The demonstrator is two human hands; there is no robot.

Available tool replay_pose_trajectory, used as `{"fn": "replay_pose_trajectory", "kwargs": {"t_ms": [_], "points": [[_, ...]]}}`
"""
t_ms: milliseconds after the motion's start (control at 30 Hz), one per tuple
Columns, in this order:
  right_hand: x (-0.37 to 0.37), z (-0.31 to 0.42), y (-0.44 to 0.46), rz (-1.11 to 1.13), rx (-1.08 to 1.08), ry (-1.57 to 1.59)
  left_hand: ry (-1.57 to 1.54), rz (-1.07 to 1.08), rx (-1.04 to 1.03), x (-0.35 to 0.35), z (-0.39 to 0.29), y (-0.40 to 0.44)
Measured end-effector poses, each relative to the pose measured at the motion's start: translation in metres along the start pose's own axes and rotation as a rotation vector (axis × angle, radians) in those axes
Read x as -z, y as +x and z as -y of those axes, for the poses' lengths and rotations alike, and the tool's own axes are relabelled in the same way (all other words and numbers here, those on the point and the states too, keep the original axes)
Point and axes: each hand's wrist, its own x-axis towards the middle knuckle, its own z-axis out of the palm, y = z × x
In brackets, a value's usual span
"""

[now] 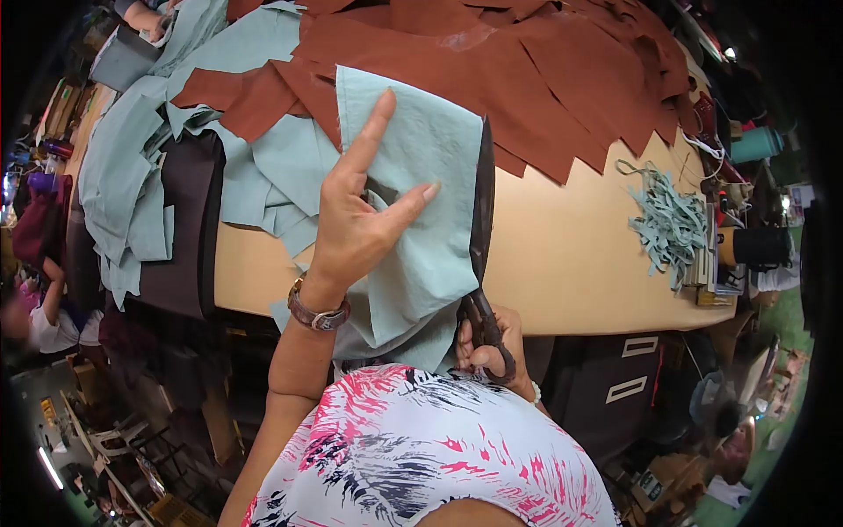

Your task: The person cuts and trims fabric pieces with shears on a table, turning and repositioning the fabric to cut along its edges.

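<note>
My left hand, with a watch on its wrist, is on a pale blue-green piece of fabric. Its index finger and thumb stretch across the cloth, while the other fingers go under a fold and hold it. In my right hand is a pair of dark scissors. The long blade runs along the fabric's right edge, partly behind it. Below the scissors, the lower part of the cloth hangs in folds over the table's front edge, close to my body.
Brown fabric pieces with pointed edges cover the back of the table. More blue-green pieces lie at the left, and a heap of thin cut strips at the right. Another person's hand shows at the top left, near a grey container.
</note>
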Motion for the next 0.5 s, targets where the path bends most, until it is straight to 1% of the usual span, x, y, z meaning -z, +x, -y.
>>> {"fn": "replay_pose_trajectory", "kwargs": {"t_ms": [133,233,333,500], "points": [[-0.0032,0.0026,0.0015,-0.002,0.003,0.036,0.038,0.006,-0.059,-0.0007,-0.0029,-0.0046],[-0.005,0.0009,0.0018,-0.013,0.032,0.049,0.038,-0.005,-0.062,-0.0021,-0.0022,-0.0073],[-0.005,-0.0007,0.0013,-0.019,0.037,0.06,-0.004,0.017,-0.02,-0.0016,-0.004,-0.0079],[-0.0055,0.0016,0.0008,-0.027,0.013,0.05,0.028,0.001,-0.048,-0.0042,-0.0033,-0.0075]]}}
